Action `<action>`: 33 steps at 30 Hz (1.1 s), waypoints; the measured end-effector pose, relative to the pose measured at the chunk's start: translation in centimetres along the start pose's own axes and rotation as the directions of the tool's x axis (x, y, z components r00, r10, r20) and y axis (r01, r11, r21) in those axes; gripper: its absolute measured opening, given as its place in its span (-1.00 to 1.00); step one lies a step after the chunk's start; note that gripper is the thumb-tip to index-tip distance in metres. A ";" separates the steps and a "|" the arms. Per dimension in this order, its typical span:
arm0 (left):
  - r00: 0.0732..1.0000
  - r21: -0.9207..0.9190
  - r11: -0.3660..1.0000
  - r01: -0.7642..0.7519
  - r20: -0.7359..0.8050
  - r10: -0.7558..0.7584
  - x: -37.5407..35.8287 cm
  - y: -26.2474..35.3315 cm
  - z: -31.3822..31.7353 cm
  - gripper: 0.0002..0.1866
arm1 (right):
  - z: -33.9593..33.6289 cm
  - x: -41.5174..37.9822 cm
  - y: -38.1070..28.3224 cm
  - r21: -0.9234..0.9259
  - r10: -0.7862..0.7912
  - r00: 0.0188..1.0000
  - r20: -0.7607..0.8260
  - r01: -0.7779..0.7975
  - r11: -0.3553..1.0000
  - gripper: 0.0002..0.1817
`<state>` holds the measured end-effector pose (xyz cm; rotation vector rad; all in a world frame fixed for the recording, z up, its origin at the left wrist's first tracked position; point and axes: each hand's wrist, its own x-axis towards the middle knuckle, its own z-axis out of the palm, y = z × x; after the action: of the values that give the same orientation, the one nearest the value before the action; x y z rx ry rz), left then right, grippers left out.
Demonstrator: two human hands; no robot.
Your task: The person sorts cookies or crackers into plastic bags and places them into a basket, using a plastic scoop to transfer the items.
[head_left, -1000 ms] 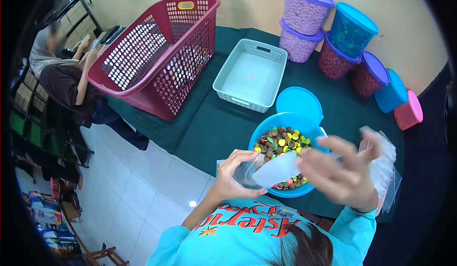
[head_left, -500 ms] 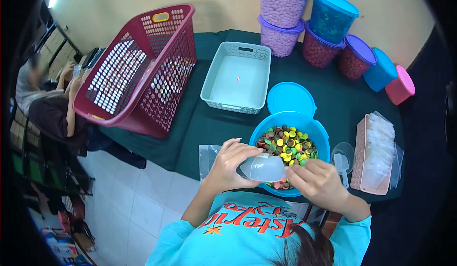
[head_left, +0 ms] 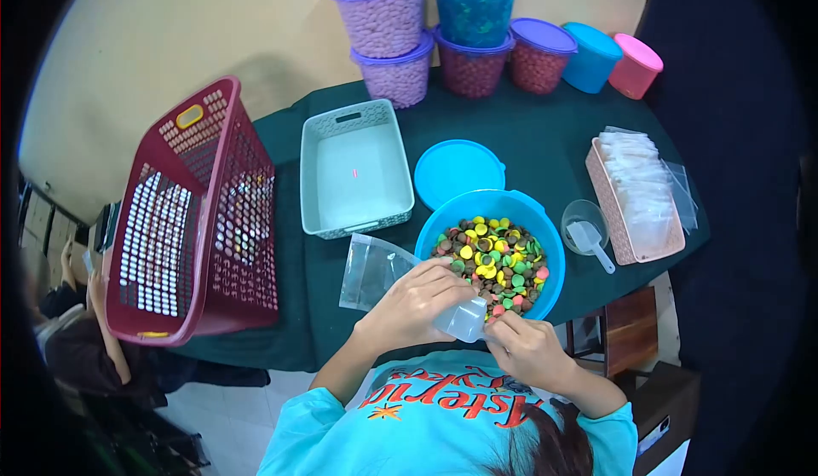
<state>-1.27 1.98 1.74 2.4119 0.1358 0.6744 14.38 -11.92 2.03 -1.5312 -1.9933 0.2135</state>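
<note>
A clear plastic bag (head_left: 463,318) is held between my two hands at the near edge of the blue bowl (head_left: 552,259). My left hand (head_left: 419,301) wraps its fingers round the bag from the left. From the right, my right hand (head_left: 530,346) pinches the bag's edge. Yellow, green, brown and pink candies (head_left: 490,259) fill much of the bowl. Another flat clear bag (head_left: 372,273) lies on the table just left of my left hand. Right of the bowl, a white scoop (head_left: 590,239) rests in a small clear cup (head_left: 569,214).
A grey-green tray (head_left: 354,178) and blue lid (head_left: 460,174) lie beyond the bowl. A maroon basket (head_left: 234,246) stands left. Lidded tubs (head_left: 473,71) line the back. At right is a pink basket (head_left: 609,199) of clear packets (head_left: 635,182). A person (head_left: 85,348) is at far left.
The view has turned, so the table items appear shifted left and the right side shows more. Both hands still hold the bag, now lower at the bowl's near edge.
</note>
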 end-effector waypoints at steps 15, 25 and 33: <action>0.644 -0.945 0.036 -0.326 -0.250 -0.723 -0.3 -1.1 4.7 -0.41 | 3.8 1.5 -0.8 0.338 0.156 0.959 -0.235 -0.069 0.939 -0.76; 0.460 -0.916 0.179 -0.358 -0.340 -0.820 0.7 1.0 5.6 -0.54 | 2.6 3.9 1.5 0.363 -0.124 0.947 -0.295 0.232 0.902 -0.44; 0.378 -0.859 0.258 -0.442 -0.440 -0.815 0.8 2.3 7.6 -0.53 | 2.3 5.4 2.3 0.459 -0.196 0.883 -0.426 0.398 0.794 -0.82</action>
<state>3.08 -3.79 -1.61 0.4566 0.4216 1.3616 14.26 -5.71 1.05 -0.8068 -1.6609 0.3036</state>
